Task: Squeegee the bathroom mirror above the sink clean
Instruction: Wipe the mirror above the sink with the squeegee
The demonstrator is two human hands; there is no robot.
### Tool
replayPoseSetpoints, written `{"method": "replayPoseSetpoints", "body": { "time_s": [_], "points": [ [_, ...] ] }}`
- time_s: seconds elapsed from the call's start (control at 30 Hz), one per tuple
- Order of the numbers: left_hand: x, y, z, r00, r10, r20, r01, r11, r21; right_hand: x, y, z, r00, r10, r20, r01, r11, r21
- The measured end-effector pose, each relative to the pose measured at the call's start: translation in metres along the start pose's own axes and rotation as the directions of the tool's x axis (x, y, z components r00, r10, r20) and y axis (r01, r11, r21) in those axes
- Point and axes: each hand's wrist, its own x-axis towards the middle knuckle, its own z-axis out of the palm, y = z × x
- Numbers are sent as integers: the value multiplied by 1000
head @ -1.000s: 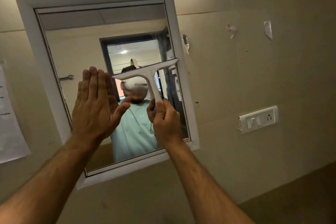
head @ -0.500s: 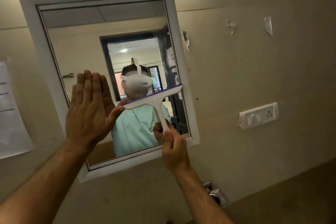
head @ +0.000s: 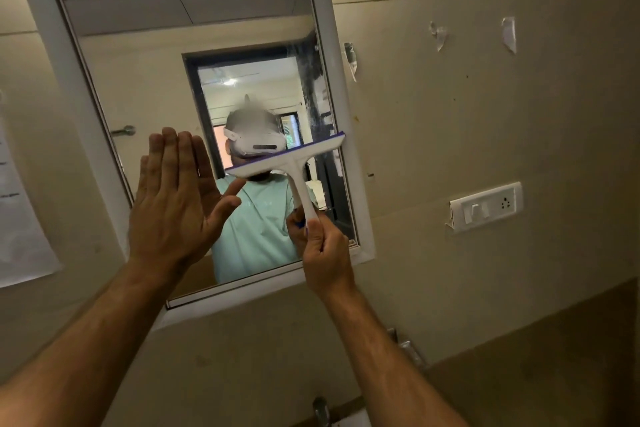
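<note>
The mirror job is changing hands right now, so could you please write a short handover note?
Left hand: open, flat, fingers straight up, at the mirror left of centre; whether it touches the glass is unclear.
Right hand: grips the squeegee by its handle's lower end.
Squeegee: blade tilted, right end higher, over the lower right part of the glass.
Done: cannot judge how much is wiped.
Left: smears remain near the right edge above the blade; probably draw the blade down to the frame, then cover the rest.
</note>
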Motion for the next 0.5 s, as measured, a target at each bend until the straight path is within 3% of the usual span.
{"method": "replayPoseSetpoints", "body": {
  "time_s": [0.3,0.5],
  "points": [
    [-5,-1,-17,999,20,-34,-19,1000,16,-66,33,-8,999,49,-19,-50,998,-43],
    [-9,1,-20,1000,24,-16,-24,1000,5,-44,-1,-7,998,-28,-52,29,999,29]
  ]
}}
